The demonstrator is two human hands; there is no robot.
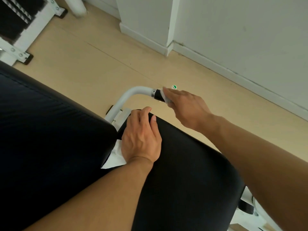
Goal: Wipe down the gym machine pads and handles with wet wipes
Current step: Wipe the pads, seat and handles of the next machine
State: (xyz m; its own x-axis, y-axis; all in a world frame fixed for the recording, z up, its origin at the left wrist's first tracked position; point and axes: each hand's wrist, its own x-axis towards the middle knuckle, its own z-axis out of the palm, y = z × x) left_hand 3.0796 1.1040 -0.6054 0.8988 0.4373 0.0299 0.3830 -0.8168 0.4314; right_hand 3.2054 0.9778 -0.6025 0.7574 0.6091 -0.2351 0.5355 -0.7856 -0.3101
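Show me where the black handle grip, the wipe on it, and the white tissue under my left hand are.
black handle grip point(158, 95): head view, bare black part beside the metal collar.
wipe point(164, 96): head view, white fold wrapped over the grip.
white tissue point(115, 158): head view, crumpled middle left of the wrist.

no readable text; only a green mark on the white handle end cap point(174, 87).
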